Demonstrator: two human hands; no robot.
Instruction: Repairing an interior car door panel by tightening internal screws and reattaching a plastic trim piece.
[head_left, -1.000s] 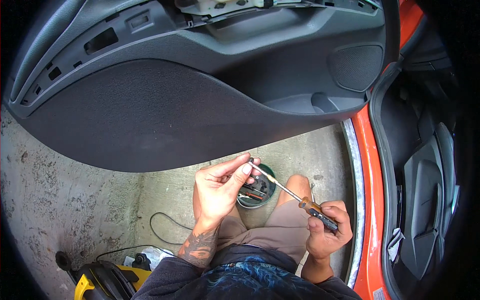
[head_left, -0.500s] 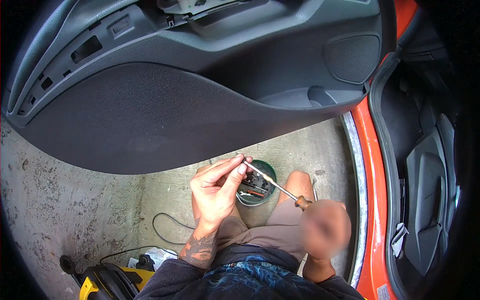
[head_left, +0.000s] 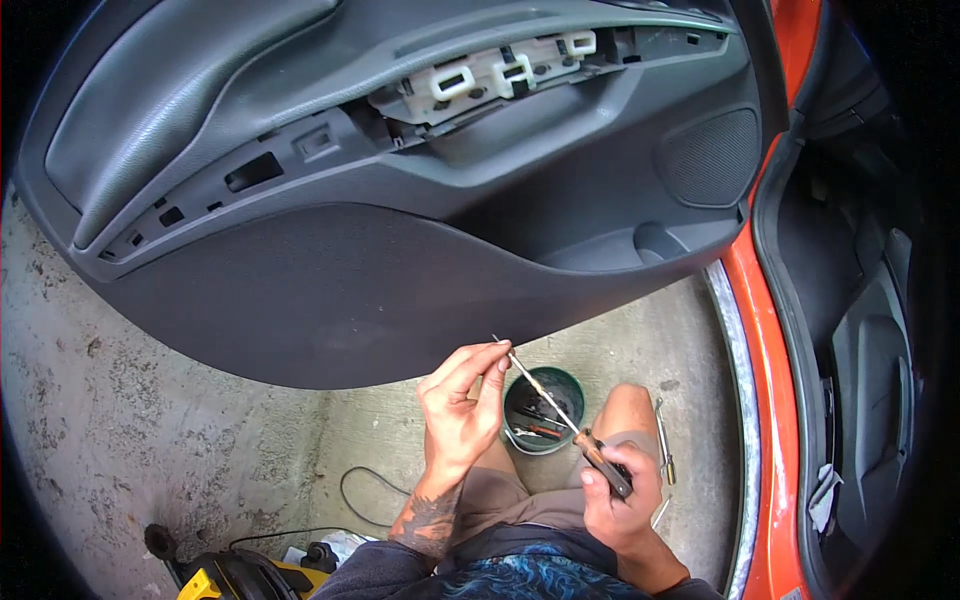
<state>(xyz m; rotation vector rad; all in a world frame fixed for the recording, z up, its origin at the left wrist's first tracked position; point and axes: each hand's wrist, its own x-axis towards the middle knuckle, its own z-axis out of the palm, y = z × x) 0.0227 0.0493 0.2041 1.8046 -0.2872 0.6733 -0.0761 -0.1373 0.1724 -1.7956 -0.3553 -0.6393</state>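
Observation:
My right hand (head_left: 625,500) is wrapped around the brown and dark handle of a long screwdriver (head_left: 548,397), whose shaft slants up and left. Near its far end, thumb and fingertips of my left hand (head_left: 462,405) pinch the tip. A thin point shows just past those fingers; whether it is the blade or a small screw I cannot make out. Beyond both hands stands the dark grey door panel (head_left: 330,290) of a red car, its lower edge close to the left fingertips. Pale plastic bracketry (head_left: 485,85) is exposed along its armrest.
A green bucket (head_left: 513,437) with tools inside stands on the concrete floor between my knees. A metal wrench-like tool (head_left: 666,445) lies right of my knee. At lower left are a yellow and black machine (head_left: 245,578) and a black cable (head_left: 345,485). The red door sill (head_left: 765,400) runs along the right.
The view has tilted up, so more of the door panel's armrest area shows. My right hand has shifted along with the screwdriver; the left still pinches its tip.

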